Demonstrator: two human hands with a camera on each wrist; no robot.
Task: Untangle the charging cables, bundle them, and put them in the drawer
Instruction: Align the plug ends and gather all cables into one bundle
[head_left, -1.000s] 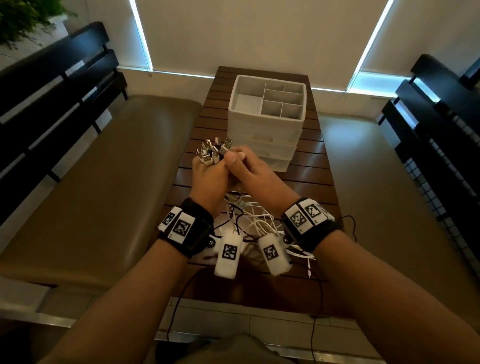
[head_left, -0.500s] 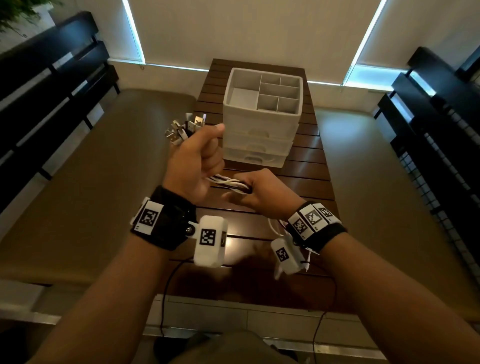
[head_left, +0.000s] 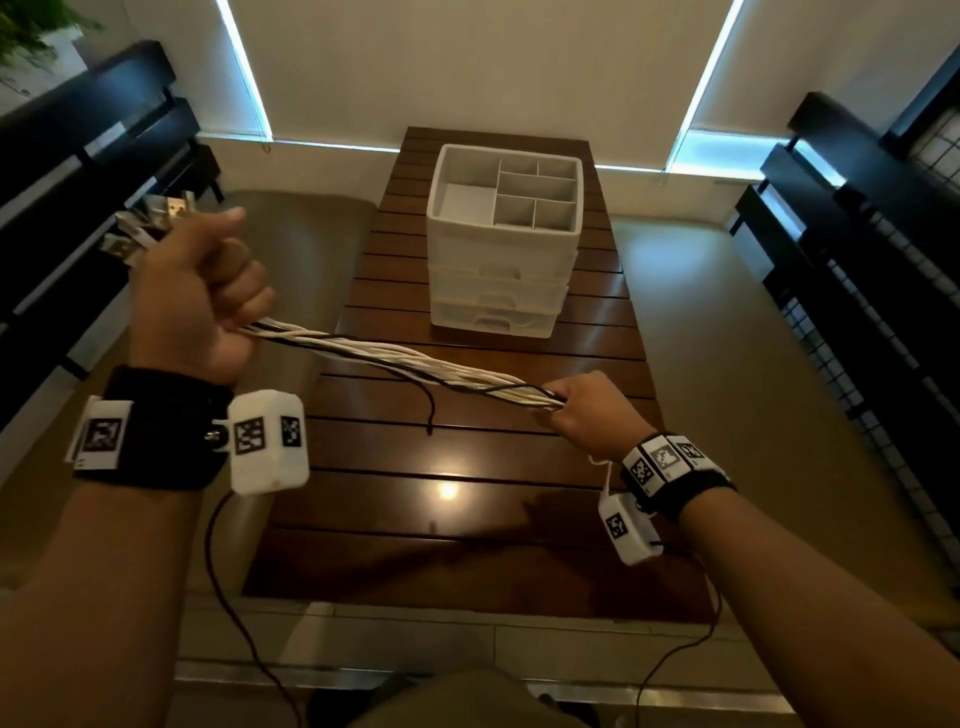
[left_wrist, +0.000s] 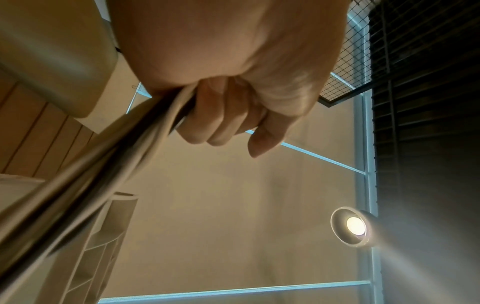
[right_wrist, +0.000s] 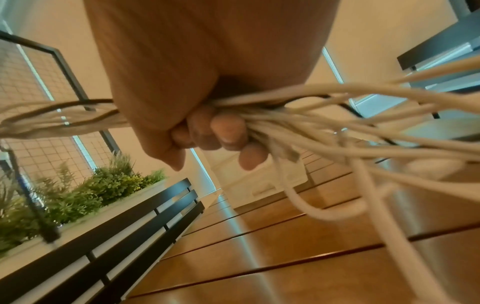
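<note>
A bundle of white and black charging cables (head_left: 410, 366) stretches taut above the wooden table (head_left: 467, 499), running from upper left to lower right. My left hand (head_left: 202, 291) grips one end in a fist, and several metal plugs (head_left: 150, 223) stick out behind it. My right hand (head_left: 587, 415) holds the bundle's other end with curled fingers (right_wrist: 223, 133), and loose white cable ends (right_wrist: 337, 164) trail past them. In the left wrist view the cables (left_wrist: 85, 174) pass through my curled fingers (left_wrist: 221, 123). A white drawer unit (head_left: 501, 254) stands at the table's far end, all drawers closed.
The unit's top is an open tray with dividers (head_left: 519, 197). One thin black cable end (head_left: 430, 415) dangles from the bundle toward the table. Padded benches (head_left: 156, 467) flank the table, with dark slatted backs (head_left: 78, 171) behind. A planter (right_wrist: 78, 195) sits at the left.
My hands were together holding the plugs, then moved apart. The left rose up and left with the plugs, while the right slid down the cables to the right, stretching the bundle straight.
</note>
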